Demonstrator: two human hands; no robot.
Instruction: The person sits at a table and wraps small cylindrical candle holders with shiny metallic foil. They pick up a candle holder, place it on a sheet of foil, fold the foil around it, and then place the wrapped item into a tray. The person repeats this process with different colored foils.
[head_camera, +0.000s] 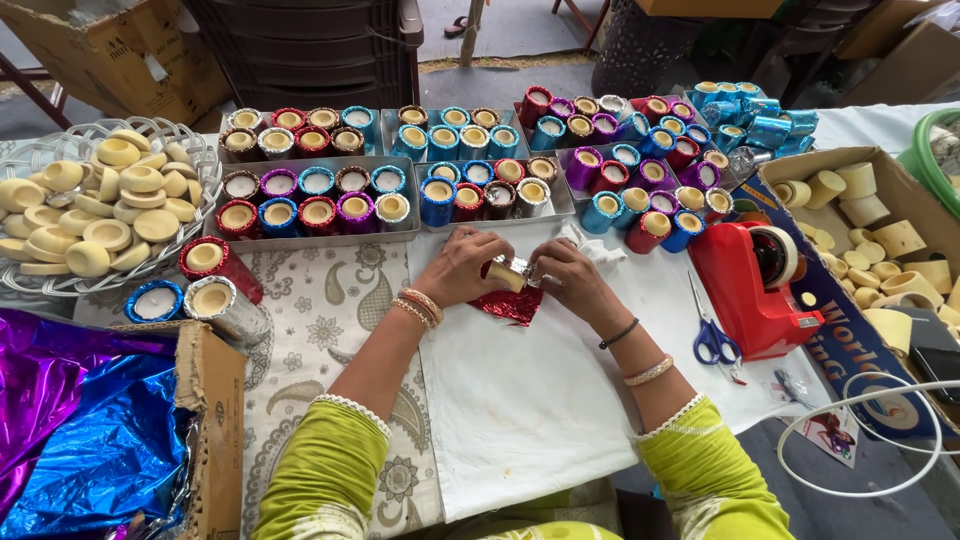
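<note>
Hands: left hand (462, 268) and right hand (568, 280), fingers gripping a half-wrapped candle cup (507, 274) in red foil (512, 303).
Done: wrapped cups (318, 195) at 12 o'clock.
Left: bare cups (100, 200) at 10 o'clock.

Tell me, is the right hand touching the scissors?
Apart. The head view shows the right hand at the red foil, with bare white cloth between it and the scissors.

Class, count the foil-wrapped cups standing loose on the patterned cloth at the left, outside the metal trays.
3: a red cup nearest the white basket, a blue cup and a silver cup below it. The cardboard box may hide more.
</note>
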